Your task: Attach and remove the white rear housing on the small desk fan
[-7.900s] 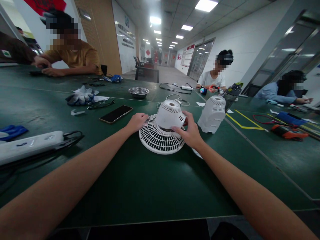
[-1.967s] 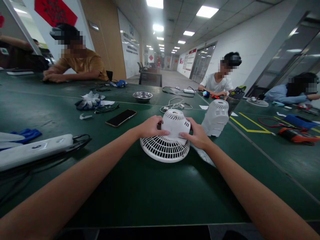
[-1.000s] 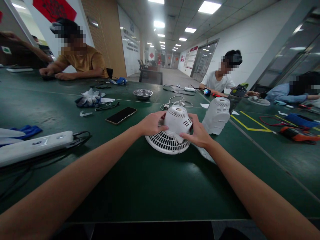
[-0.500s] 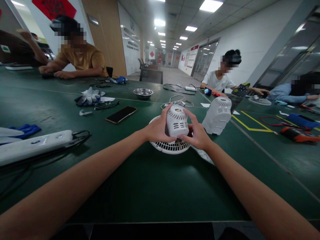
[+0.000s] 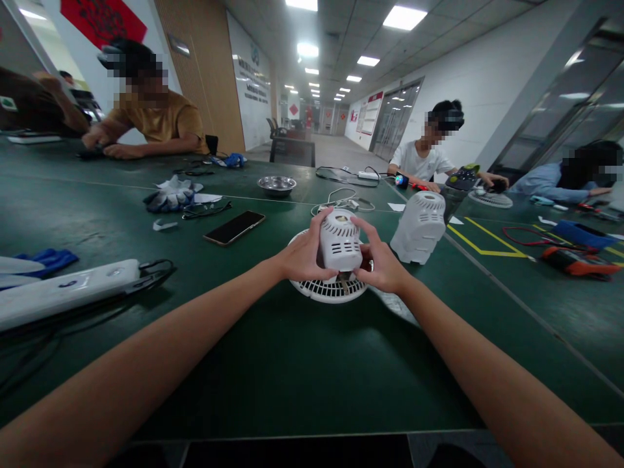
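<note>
Between my two hands is a white slotted plastic motor cover [image 5: 342, 242], upright over a round white fan grille [image 5: 331, 292] that lies on the table. My left hand [image 5: 306, 257] grips the cover's left side, thumb at its lower front edge. On the opposite side my right hand [image 5: 383, 260] holds it with the fingers near the top and the thumb low. Under the cover's front edge a small brownish part shows; its kind is unclear. A pale flat piece [image 5: 397, 304] lies partly hidden behind my right wrist.
A second white vented housing [image 5: 420, 227] stands to the right. Around are a phone [image 5: 234, 227], a metal bowl [image 5: 277, 186], a white power strip [image 5: 68, 292], gloves [image 5: 171, 195] and an orange-and-black meter [image 5: 580, 261]. Co-workers [image 5: 151, 123] sit across the green table [image 5: 273, 383].
The view has shifted slightly. My right thumb has moved a little outward along the cover's lower edge, and the cover seems slightly raised at the front. Both hands keep their hold.
</note>
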Demonstrator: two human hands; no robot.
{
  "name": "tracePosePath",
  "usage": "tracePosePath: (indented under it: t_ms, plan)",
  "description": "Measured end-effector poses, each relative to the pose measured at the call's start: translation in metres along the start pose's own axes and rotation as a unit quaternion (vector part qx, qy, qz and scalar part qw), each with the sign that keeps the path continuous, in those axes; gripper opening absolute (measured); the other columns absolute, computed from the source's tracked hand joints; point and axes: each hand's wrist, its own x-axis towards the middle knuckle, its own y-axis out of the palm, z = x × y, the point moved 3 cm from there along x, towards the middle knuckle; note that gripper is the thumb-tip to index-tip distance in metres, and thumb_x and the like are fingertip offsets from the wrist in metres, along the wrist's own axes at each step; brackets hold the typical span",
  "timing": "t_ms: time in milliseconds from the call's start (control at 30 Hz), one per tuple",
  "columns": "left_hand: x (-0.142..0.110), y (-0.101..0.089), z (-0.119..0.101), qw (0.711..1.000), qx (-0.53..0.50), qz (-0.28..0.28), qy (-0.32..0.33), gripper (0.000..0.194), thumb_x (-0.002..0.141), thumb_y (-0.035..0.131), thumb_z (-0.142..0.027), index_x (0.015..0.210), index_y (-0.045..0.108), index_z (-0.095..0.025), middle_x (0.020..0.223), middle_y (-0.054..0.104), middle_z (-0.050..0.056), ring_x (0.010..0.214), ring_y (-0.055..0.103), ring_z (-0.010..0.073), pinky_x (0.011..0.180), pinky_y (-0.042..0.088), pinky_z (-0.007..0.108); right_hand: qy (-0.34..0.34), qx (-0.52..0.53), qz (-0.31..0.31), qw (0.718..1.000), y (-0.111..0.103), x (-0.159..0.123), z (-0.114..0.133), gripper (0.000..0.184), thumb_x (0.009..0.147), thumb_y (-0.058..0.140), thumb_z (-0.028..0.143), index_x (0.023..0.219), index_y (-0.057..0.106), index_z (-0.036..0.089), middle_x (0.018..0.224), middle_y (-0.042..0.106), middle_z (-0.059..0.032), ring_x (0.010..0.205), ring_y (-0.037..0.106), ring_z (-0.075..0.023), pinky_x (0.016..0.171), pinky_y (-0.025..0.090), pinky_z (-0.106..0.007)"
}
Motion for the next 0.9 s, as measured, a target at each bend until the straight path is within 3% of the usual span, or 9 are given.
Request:
tracePosePath:
  t_ms: [200,400,900]
  plan:
    - [0.000,0.000,0.001,1.000,-0.009,0.004,-0.002,0.132,0.065,0.085,-0.047,0.158,-0.007,-0.029,0.154,0.036,0.024,0.119,0.060,0.0445,0.097,0.050,0.061,0.011,-0.010,-0.010,1.000,0.001,0.000,0.005,0.104,0.070,0.069,0.030,0.157,0.013,0.030,0.091,0.072,-0.0031,0.068,0.067,-0.0250,0.068,0.059,-0.045]
    - [-0.002,0.003,0.004,1.000,-0.006,-0.006,0.001,0.136,0.064,0.086,-0.049,0.160,-0.009,-0.029,0.158,0.031,0.025,0.124,0.057,0.0455,0.100,0.048,0.062,0.013,-0.009,-0.010,1.000,0.001,0.000,0.006,0.103,0.069,0.070,0.030,0.157,0.016,0.029,0.091,0.072,-0.0035,0.069,0.066,-0.0250,0.066,0.058,-0.044]
    - [-0.007,0.008,0.015,1.000,0.008,-0.017,-0.004,0.137,0.068,0.083,-0.053,0.160,-0.014,-0.027,0.159,0.033,0.026,0.125,0.057,0.0452,0.104,0.044,0.064,0.018,-0.009,-0.028,0.999,0.004,-0.001,-0.001,0.095,0.085,0.061,0.058,0.161,0.011,0.030,0.099,0.075,-0.0051,0.070,0.068,-0.0265,0.073,0.059,-0.050]
